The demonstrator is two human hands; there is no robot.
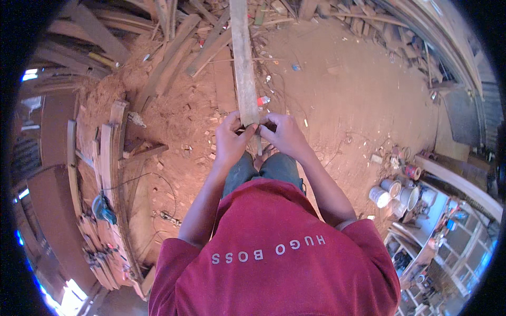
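A long, narrow wooden plank (243,63) runs from my hands away toward the top of the view, above a sawdust-covered floor. My left hand (230,139) grips the near end of the plank from the left side. My right hand (284,134) holds the same end from the right, fingers curled at the plank's tip. Both hands meet at the plank's end, just above my knees in dark trousers (263,168). Whether a small tool sits between my fingers cannot be made out.
Stacked curved wooden pieces (108,174) and a teal power tool (103,208) with a cable lie at left. Scrap boards (174,47) pile up at the top left. Several paint tins (392,192) stand at right near a cluttered bench (437,226).
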